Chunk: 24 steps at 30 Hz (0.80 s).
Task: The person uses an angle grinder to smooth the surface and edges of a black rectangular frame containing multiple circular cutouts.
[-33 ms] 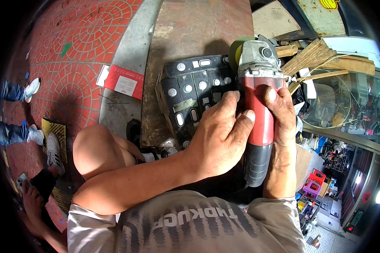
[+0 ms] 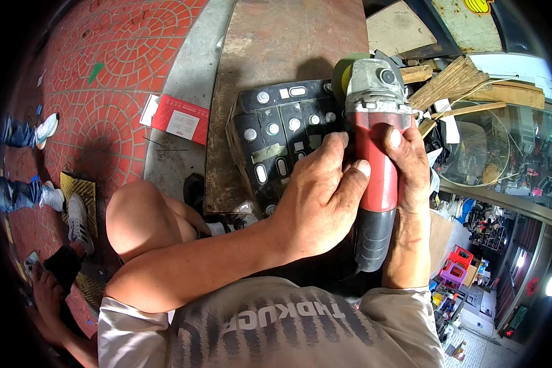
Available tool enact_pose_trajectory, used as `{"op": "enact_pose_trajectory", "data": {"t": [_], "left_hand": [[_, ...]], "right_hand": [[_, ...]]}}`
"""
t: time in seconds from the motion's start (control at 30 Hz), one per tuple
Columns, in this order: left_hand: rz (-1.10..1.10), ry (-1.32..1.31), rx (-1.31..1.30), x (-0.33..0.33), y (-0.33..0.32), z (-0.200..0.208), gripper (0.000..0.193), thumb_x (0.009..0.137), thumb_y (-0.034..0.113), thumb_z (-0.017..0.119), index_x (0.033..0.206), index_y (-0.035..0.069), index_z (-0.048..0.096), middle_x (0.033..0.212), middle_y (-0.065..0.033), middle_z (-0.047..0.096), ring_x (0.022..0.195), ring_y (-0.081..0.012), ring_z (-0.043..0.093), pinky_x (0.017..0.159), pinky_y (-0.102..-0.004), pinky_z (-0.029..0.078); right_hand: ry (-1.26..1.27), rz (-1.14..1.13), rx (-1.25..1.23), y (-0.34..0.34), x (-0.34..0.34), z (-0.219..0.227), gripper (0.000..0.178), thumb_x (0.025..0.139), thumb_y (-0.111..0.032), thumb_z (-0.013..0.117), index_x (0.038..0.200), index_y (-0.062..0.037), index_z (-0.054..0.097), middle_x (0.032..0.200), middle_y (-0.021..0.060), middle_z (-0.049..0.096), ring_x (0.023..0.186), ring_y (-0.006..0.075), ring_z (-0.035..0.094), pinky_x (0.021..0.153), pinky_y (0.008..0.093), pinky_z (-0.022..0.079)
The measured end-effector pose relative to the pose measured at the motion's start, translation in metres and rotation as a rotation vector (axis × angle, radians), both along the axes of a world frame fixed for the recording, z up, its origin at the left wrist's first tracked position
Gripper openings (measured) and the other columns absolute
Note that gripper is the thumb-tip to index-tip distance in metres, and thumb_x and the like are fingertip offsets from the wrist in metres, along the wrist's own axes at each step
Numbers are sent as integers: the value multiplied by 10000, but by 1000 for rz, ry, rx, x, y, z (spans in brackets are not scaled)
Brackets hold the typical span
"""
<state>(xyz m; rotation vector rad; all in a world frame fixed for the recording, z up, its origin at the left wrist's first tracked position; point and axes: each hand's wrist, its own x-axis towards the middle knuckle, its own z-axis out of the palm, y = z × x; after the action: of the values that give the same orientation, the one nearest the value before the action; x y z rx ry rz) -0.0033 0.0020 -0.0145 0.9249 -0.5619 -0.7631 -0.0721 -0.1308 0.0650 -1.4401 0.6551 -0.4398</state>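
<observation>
An angle grinder (image 2: 379, 178) with a red body, grey metal head and black rear grip lies lengthwise between my hands, its head pointing away from me. A yellow-green disc (image 2: 345, 78) shows at the left of the head, partly hidden. My right hand (image 2: 409, 161) wraps the body from the right, thumb on top. From the left, my left hand (image 2: 319, 199) grips it too, thumb tip against the red casing; its other fingers are mostly hidden. Left of the grinder sits a black slab (image 2: 276, 147) with round metal studs and oblong slots, partly covered by my left hand.
The slab rests on a worn brown board (image 2: 276, 43). Wood scraps (image 2: 451, 83) are piled at the right, near a glass-topped case (image 2: 481, 144). A red box (image 2: 181, 116) lies left of the board. Another person's hand (image 2: 46, 288) holds a phone at the lower left.
</observation>
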Motion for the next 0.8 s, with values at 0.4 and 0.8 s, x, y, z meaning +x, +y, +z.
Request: {"op": "enact_pose_trajectory", "data": {"t": [0.4, 0.8], "left_hand": [[-30, 67, -19, 2, 2, 5, 224, 1134, 85, 616, 1261, -75, 524, 952, -299, 693, 898, -457, 759, 783, -491, 569], [-120, -12, 52, 17, 9, 9, 206, 1134, 131, 649, 1147, -65, 585, 845, -238, 672, 720, -310, 713, 665, -439, 541]], "right_hand": [[-22, 56, 0, -4, 0, -1, 964, 964, -292, 878, 1745, -4, 392, 1525, 174, 658, 1392, 274, 652, 1222, 408, 497], [-65, 8, 36, 3, -5, -3, 918, 994, -244, 848, 1747, -7, 380, 1508, 161, 665, 1377, 262, 656, 1218, 406, 495]]}}
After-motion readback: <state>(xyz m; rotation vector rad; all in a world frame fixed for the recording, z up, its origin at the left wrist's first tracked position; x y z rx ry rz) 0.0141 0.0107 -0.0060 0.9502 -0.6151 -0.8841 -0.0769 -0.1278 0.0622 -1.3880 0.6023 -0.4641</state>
